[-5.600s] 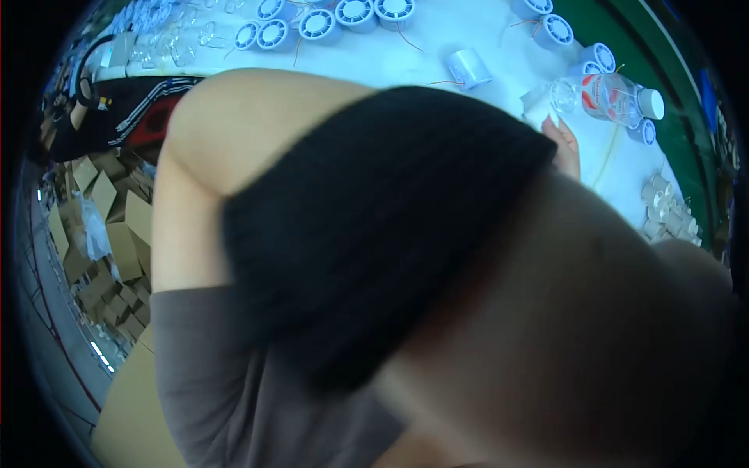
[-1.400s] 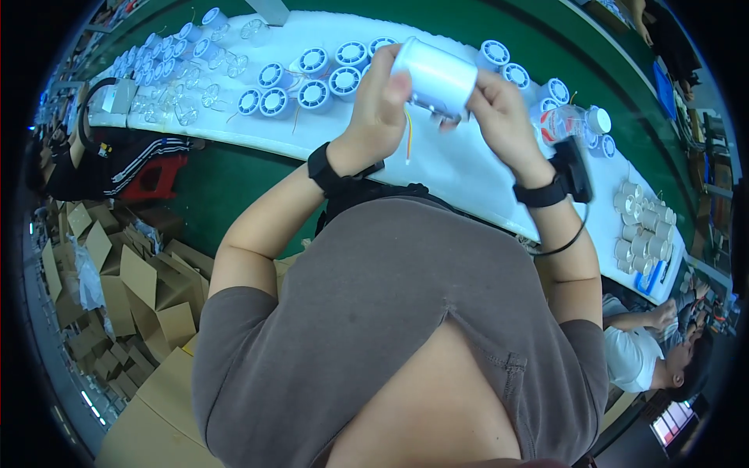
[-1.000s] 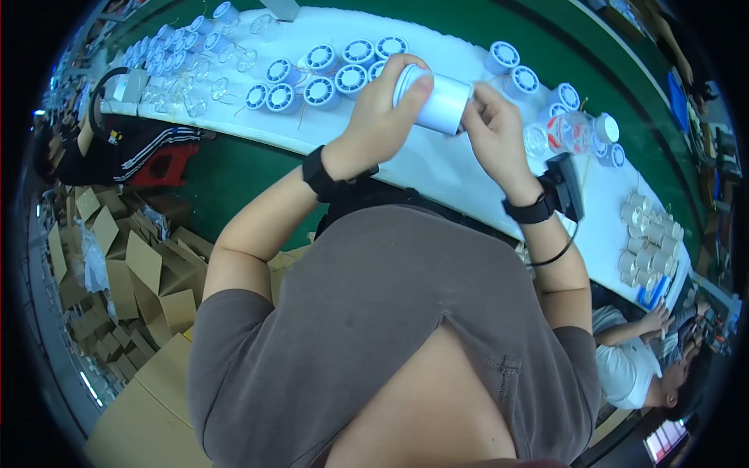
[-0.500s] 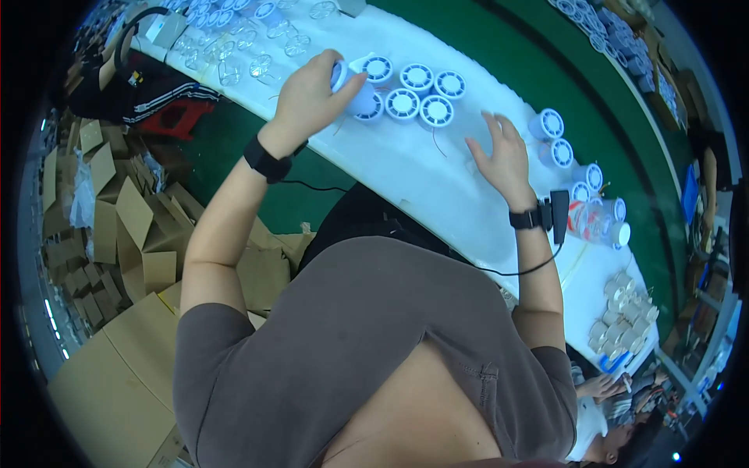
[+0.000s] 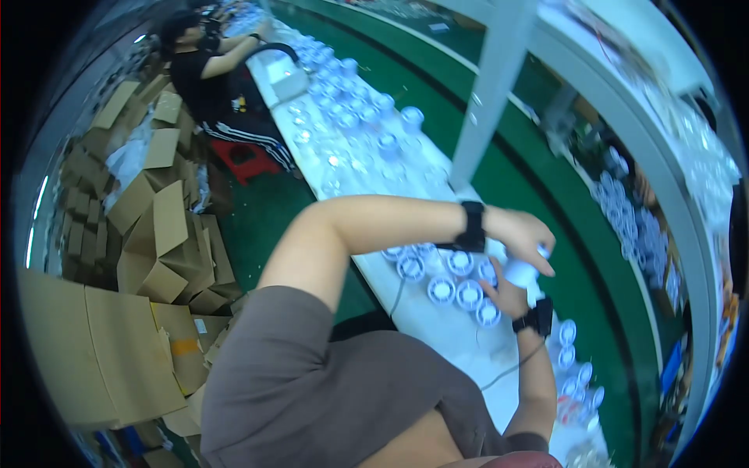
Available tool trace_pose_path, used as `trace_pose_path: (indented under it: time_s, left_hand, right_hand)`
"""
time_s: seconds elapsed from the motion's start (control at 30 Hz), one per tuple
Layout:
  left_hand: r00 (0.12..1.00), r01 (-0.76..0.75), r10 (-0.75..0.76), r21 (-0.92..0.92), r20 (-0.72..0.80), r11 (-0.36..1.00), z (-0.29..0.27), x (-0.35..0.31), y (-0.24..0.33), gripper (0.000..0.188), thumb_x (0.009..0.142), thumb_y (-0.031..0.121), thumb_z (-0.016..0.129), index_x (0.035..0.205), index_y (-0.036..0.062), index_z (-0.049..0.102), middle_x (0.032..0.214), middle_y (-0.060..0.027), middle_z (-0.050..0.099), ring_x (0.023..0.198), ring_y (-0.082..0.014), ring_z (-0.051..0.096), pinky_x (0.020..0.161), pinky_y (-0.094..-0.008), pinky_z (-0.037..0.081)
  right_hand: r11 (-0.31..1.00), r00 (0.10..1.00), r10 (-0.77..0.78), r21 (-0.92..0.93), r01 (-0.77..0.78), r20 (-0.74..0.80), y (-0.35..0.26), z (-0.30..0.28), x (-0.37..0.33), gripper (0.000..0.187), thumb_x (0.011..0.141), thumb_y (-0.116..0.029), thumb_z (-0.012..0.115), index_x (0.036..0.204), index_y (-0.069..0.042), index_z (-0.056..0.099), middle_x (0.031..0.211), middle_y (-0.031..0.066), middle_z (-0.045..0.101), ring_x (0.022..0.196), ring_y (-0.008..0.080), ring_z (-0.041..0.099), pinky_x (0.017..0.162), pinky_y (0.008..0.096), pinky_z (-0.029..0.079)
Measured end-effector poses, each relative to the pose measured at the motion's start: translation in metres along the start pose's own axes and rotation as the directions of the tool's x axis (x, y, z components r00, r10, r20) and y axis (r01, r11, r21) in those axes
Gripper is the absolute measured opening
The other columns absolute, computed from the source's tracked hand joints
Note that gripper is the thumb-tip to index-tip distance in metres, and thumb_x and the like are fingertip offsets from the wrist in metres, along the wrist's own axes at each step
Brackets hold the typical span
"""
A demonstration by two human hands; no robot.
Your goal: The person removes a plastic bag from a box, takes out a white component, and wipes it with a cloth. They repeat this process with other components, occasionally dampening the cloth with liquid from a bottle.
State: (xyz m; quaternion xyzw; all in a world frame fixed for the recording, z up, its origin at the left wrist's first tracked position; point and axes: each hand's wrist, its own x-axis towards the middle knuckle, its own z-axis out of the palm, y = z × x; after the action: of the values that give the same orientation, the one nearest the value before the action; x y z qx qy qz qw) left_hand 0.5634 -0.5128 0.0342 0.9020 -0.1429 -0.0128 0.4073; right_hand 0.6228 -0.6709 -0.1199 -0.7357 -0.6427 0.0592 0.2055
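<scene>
My left hand [image 5: 524,235] reaches across to the right, its fingers curved over the top of a white cylindrical housing [image 5: 521,273]. My right hand [image 5: 509,296] is just below it, close to the housing's lower side, thumb and fingers apart; whether it touches the housing I cannot make out. Beside my right hand a group of white round housings with slotted, fan-like tops stands on the white table, among them one housing [image 5: 469,296] and another housing [image 5: 441,290]. My left forearm hides part of the group. Both wrists wear black bands, and a cable runs from the right one.
Clear plastic covers [image 5: 334,160] and more white parts [image 5: 343,86] spread along the white table [image 5: 413,320]. A grey upright post [image 5: 491,93] rises at the far edge. Several housings [image 5: 567,343] stand at right. A co-worker [image 5: 204,78] stands farther along; open cartons [image 5: 160,234] lie left.
The view has swung left, bringing the post and co-worker into fuller sight. My left hand has crossed rightward with a housing, and my hands have come together.
</scene>
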Motion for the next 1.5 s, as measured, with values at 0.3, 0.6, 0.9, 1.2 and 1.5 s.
trace_pose_path:
  time_s: [0.3, 0.6, 0.9, 1.2, 1.5]
  left_hand:
    - [0.979, 0.185, -0.137, 0.377, -0.151, 0.907, -0.030, 0.098, -0.031, 0.047, 0.063, 0.048, 0.057, 0.081, 0.0051, 0.059, 0.073, -0.0143, 0.059, 0.069, -0.0292, 0.057, 0.059, -0.0373, 0.046]
    - [0.830, 0.549, -0.459, 0.610, -0.318, 0.571, 0.045, 0.147, -0.198, 0.052, 0.066, 0.039, 0.061, 0.106, 0.0078, 0.047, 0.109, -0.0148, 0.047, 0.101, -0.0307, 0.044, 0.080, -0.0399, 0.040]
    - [0.993, 0.085, -0.111, 0.376, 0.045, 0.922, 0.009, 0.062, -0.076, 0.074, 0.063, 0.049, 0.059, 0.113, -0.0021, 0.039, 0.109, -0.0229, 0.044, 0.100, -0.0353, 0.044, 0.083, -0.0397, 0.037]
    - [0.927, -0.040, -0.199, 0.611, 0.318, 0.790, 0.079, -0.081, -0.079, 0.092, 0.050, 0.055, 0.066, 0.124, 0.0143, 0.029, 0.132, -0.0151, 0.018, 0.122, -0.0341, 0.014, 0.089, -0.0561, 0.024]
    - [0.970, -0.046, -0.124, 0.657, 0.210, 0.753, 0.083, -0.098, -0.056, 0.074, 0.050, 0.051, 0.067, 0.108, 0.0089, 0.048, 0.129, -0.0197, 0.020, 0.119, -0.0403, 0.015, 0.080, -0.0550, 0.033]
  right_hand:
    - [0.813, 0.746, 0.490, -0.074, -0.578, -0.451, 0.038, -0.048, 0.011, 0.064, 0.066, -0.043, 0.060, 0.113, -0.003, 0.041, 0.077, 0.0182, 0.056, 0.068, 0.0338, 0.055, 0.056, 0.0401, 0.044]
    - [0.632, 0.707, 0.502, -0.347, -0.693, -0.498, 0.131, -0.010, 0.043, 0.066, 0.067, -0.051, 0.055, 0.114, -0.006, 0.041, 0.088, 0.0171, 0.055, 0.083, 0.0316, 0.052, 0.070, 0.0444, 0.039]
    - [0.982, 0.978, 0.180, -0.046, -0.186, -0.110, -0.021, -0.035, -0.022, 0.080, 0.058, -0.045, 0.066, 0.122, -0.009, 0.033, 0.115, 0.0179, 0.040, 0.110, 0.0327, 0.034, 0.087, 0.0444, 0.031]
    - [0.972, 0.966, 0.229, -0.083, -0.220, 0.119, -0.053, 0.010, -0.027, 0.065, 0.056, -0.041, 0.068, 0.105, -0.003, 0.047, 0.088, 0.0123, 0.055, 0.088, 0.0257, 0.052, 0.075, 0.0336, 0.041]
    - [0.761, 0.674, 0.559, -0.024, -0.648, -0.483, 0.043, -0.075, 0.002, 0.062, 0.061, -0.045, 0.065, 0.101, -0.002, 0.046, 0.081, 0.0158, 0.057, 0.071, 0.0319, 0.056, 0.059, 0.0397, 0.045]
